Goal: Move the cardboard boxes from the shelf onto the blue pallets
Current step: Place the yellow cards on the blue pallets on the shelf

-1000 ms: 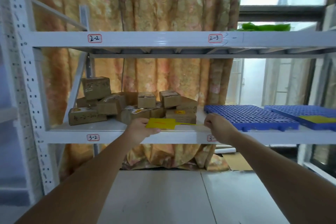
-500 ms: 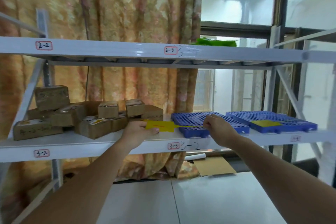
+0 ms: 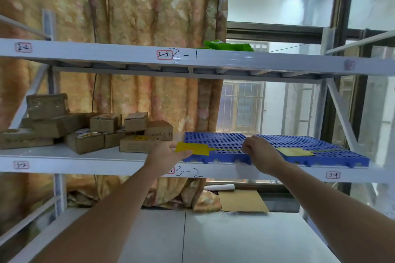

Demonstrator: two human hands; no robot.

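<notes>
Upper beam [image 3: 213, 57] carries a red-bordered tag [image 3: 164, 55] reading "2-3", with handwritten "3 - 1" just at its 3 o'clock; far out at 9 o'clock another tag [image 3: 23, 47] reads "2-2". Lower beam [image 3: 85, 165] shows tag "3-2" [image 3: 21, 164] at left, handwritten "3-2" [image 3: 189, 172] mid-beam, and a blurred tag [image 3: 333, 175], maybe "3-4", at right. A box [image 3: 159, 131] bears scrawled writing, unreadable.

Floral curtain [image 3: 139, 17] behind, green bag [image 3: 229, 46] on upper tier, barred window [image 3: 241, 107], flat cardboard sheet [image 3: 242, 199] below
</notes>
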